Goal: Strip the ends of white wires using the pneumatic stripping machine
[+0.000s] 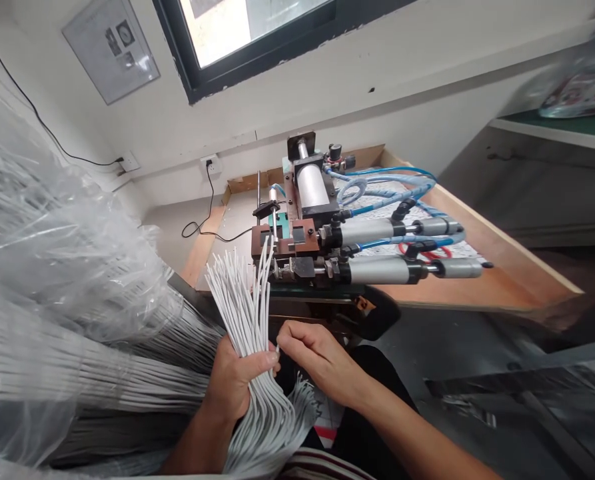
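A thick bundle of thin white cords (244,317) fans out at its upper end. My left hand (237,380) is wrapped round this bundle, with the thumb across the front. Just right of it, my right hand (310,350) pinches the tip of a single white cord near my left thumb. The lower part of the bundle curves down over my lap, with loose ends beside it. Beyond the cord tips stands a machine with brown blocks (304,233) and silver air cylinders (380,270); the tips overlap its left side in view.
Plastic-wrapped bundles of cords (102,367) fill the left side. A shallow wooden tray (527,280) surrounds the machine, with blue hoses (402,180) at its right. A green-topped shelf (587,127) juts out at the upper right.
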`<state>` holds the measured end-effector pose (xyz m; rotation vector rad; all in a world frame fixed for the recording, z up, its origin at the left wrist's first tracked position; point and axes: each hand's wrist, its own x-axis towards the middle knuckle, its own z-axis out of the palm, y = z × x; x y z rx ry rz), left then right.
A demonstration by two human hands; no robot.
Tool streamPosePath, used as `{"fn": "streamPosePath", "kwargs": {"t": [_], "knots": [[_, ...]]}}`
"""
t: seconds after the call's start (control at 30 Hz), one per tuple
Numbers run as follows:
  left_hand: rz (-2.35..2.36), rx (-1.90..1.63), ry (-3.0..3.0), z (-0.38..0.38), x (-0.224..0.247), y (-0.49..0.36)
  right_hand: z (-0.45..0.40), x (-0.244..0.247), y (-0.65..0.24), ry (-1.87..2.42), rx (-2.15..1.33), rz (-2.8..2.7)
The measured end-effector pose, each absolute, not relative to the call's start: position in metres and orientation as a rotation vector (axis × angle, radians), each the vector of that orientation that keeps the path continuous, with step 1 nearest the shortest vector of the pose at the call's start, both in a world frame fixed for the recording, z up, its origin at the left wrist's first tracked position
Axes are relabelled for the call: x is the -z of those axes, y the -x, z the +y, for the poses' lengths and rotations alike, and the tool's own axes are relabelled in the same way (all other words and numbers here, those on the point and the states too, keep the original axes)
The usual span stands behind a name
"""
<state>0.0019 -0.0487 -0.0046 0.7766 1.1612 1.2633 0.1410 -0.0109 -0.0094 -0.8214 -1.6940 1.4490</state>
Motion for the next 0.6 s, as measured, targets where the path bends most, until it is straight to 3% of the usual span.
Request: {"fn": "streamPosePath", "kwargs": {"t": [0.43,0.6], "knots": [[1.208,-1.311,-0.718,-0.046,0.009,-0.002,0.0,0.021,-0.131,0.935,-1.239,-1.096],[1.208,-1.472,-0.603,-0.039,0.009,0.003,-0.009,0.034,-0.133,0.908,-1.396,-1.441]]}}
